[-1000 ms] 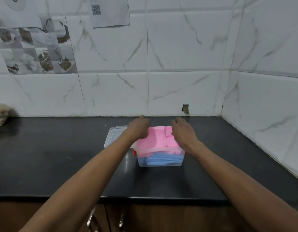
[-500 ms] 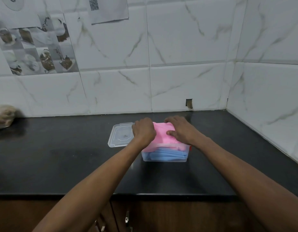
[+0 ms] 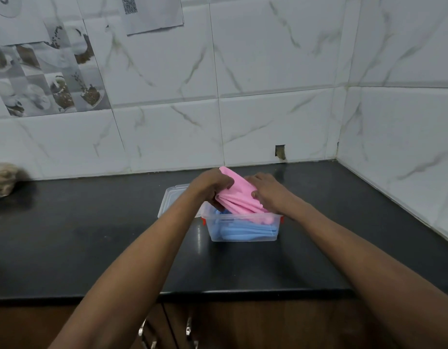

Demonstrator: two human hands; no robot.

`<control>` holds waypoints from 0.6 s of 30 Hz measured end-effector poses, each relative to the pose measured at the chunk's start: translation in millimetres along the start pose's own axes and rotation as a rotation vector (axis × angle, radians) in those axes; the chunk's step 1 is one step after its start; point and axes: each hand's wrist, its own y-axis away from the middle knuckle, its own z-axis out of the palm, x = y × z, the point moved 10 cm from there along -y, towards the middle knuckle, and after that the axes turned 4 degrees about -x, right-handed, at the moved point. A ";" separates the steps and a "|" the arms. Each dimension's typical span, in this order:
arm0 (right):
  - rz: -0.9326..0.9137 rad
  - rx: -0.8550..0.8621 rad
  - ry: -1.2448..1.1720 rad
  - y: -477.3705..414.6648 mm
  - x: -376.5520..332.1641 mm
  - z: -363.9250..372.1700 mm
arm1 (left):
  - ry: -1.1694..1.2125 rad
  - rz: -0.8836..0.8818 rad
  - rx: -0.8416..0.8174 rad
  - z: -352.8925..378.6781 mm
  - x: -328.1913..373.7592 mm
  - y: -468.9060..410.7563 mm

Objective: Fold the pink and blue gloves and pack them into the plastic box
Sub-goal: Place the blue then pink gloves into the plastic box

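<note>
Gloves first: the pink gloves (image 3: 236, 195) are bunched up and tilted, lower end dipping into the plastic box (image 3: 243, 229) and upper end sticking up past its far rim. Left hand (image 3: 210, 185) has its fingers curled tight around the upper left part of the pink bundle, so that's a closed grip on it. Right hand (image 3: 268, 192) sits on the bundle's right side above the box, fingers bent and pressing into the pink material, thumb tucked against it, though how much it's actually pinching I can't tell. Blue gloves (image 3: 248, 231) lie flat in the bottom of the box, showing through the clear wall. Clear lid (image 3: 172, 200) lies flat just left of the box, partly behind the left wrist. Box sits on the black countertop (image 3: 92, 235), and there are 2 small red clips at its top corners.
</note>
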 end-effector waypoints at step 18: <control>-0.064 -0.022 0.189 13.3 -35.2 -24.7 | 0.731 -0.208 -0.323 13.2 -27.5 -2.9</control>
